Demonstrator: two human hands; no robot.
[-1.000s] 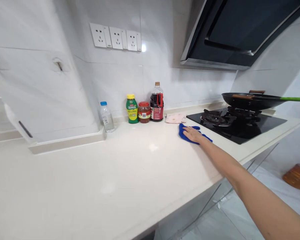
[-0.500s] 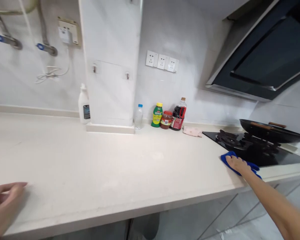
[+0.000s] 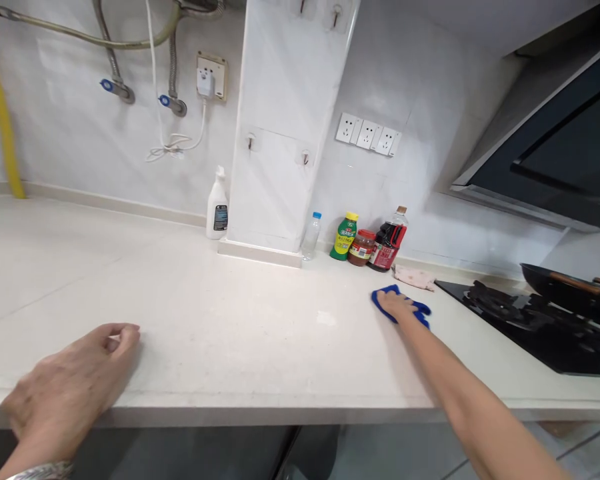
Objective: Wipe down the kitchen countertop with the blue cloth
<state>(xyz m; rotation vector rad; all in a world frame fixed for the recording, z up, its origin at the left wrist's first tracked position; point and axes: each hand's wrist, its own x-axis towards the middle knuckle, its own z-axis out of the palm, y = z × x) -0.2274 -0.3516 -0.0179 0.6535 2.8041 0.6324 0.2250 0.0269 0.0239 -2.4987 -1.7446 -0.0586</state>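
My right hand (image 3: 398, 306) lies flat with its fingers stretched out on a blue cloth (image 3: 422, 311), pressing it onto the cream countertop (image 3: 240, 313) a little left of the black gas hob (image 3: 535, 327). My left hand (image 3: 73, 383) rests on the counter's front edge at the lower left, fingers loosely curled, thumb and forefinger touching, with nothing in it that I can see. A metal watch band shows at that wrist.
Against the back wall stand a white spray bottle (image 3: 217, 207), a small water bottle (image 3: 311, 235), a green bottle (image 3: 344, 236), a red jar (image 3: 362, 247) and a dark sauce bottle (image 3: 389, 239). A pink cloth (image 3: 414, 277) lies beside them. A black wok (image 3: 570, 293) sits on the hob under the hood.
My view has swung left and my left hand has come into view on the counter edge. My right hand has slid the blue cloth left, away from the hob.
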